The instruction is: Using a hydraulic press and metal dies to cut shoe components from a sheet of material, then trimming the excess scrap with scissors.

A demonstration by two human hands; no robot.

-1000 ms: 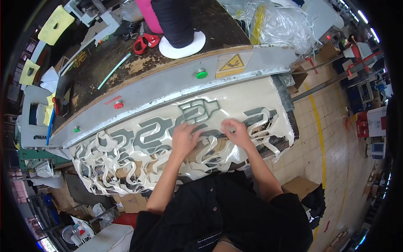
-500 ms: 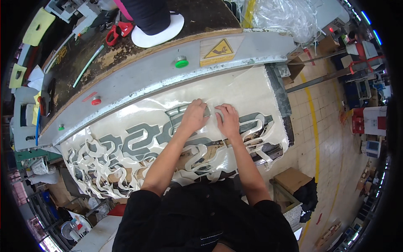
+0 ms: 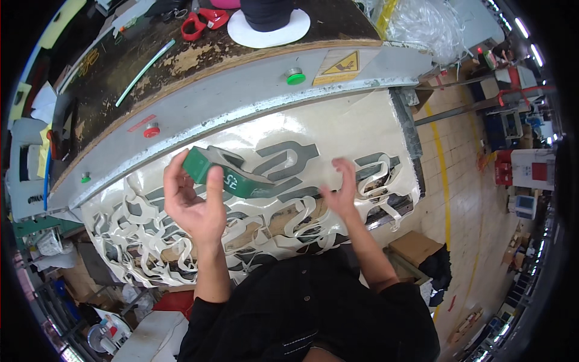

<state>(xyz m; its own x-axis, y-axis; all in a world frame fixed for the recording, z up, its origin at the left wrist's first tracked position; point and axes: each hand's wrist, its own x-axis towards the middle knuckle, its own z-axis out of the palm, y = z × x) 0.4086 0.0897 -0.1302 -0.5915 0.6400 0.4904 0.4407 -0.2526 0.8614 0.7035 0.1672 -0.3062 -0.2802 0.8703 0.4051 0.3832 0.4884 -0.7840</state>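
Observation:
A green curved cutting die (image 3: pixel 241 186) is gripped between the thumb and fingers of my left hand (image 3: pixel 199 208). It is tilted above a glossy cream sheet (image 3: pixel 356 123). U-shaped openings in the sheet, one just right of the die, show a grey-green surface underneath. My right hand (image 3: pixel 342 190) hovers over the sheet's right half, fingers apart and apparently holding nothing. Tangled cream offcut strips (image 3: pixel 175 250) hang together along the sheet's near left side.
Beyond the sheet runs a grey machine beam (image 3: pixel 229 99) with a green button (image 3: pixel 295 76), a red button (image 3: pixel 151 130) and a yellow warning label (image 3: pixel 345 64). On top lie red-handled scissors (image 3: pixel 194 26) and a dark thread cone (image 3: pixel 267 13). A cardboard box (image 3: pixel 415 253) stands at right.
The die has come up off the sheet in my left hand, moving left and uncovering a U-shaped opening. My right hand has shifted slightly right and nearer. The view has turned slightly.

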